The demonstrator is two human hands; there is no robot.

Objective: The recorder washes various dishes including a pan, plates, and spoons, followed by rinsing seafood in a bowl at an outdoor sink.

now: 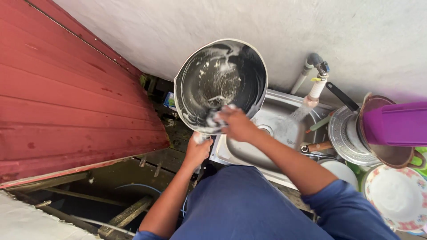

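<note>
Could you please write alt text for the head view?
A person's left hand holds a soapy metal pot tilted up while the right hand scrubs inside it, beside a steel sink with a running tap.

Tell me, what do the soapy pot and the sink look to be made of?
Pot: apparently metal with a dark interior; its pale rim gleams and suds streak the inside. Sink: likely stainless steel, a dull silver-grey sheen with soft reflections around the basin.
</note>
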